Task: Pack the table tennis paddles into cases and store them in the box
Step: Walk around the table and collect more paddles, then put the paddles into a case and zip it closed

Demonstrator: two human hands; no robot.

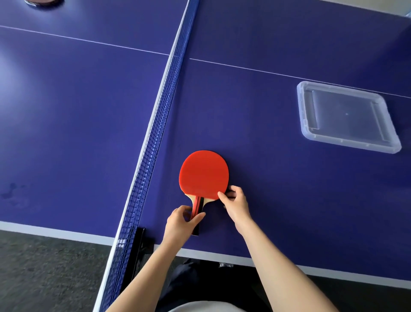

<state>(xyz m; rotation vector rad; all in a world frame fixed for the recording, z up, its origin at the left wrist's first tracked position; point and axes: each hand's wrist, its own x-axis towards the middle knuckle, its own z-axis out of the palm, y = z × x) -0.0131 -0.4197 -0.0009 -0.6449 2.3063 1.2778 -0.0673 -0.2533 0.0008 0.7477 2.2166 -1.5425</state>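
A red table tennis paddle (203,173) lies on the blue table tennis table (278,189) just right of the net, handle toward me. My left hand (181,225) grips the handle between thumb and fingers. My right hand (235,203) pinches the lower right edge of the blade, thumb on the red rubber. A second paddle (43,1) shows only as a dark sliver at the top left edge. No case is in view.
The blue net (155,138) runs from the near edge to the far side, with its black clamp (140,242) at the table edge. A clear plastic lid or shallow tray (347,115) lies at the right. Grey carpet (44,271) lies below.
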